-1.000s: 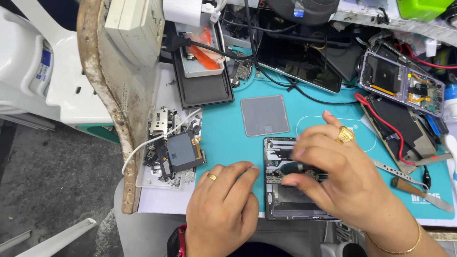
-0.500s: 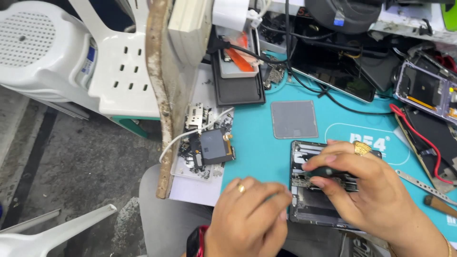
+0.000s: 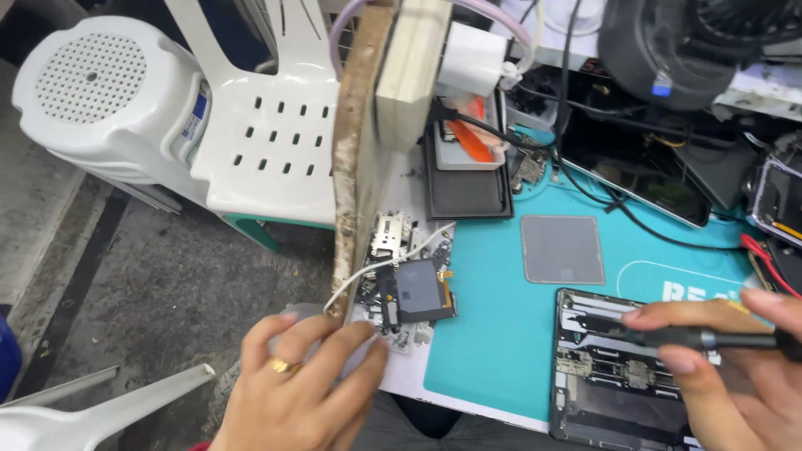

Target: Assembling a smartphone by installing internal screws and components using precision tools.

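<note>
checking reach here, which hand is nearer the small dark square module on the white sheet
Left. The left hand lies at the bench edge just below and left of the dark square module, fingertips close to it. The right hand holds a black tool over the opened phone, farther right.

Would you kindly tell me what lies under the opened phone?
The opened phone lies on the teal work mat, beneath the right hand holding a dark tool. Whatever sits directly beneath the phone is covered.
</note>
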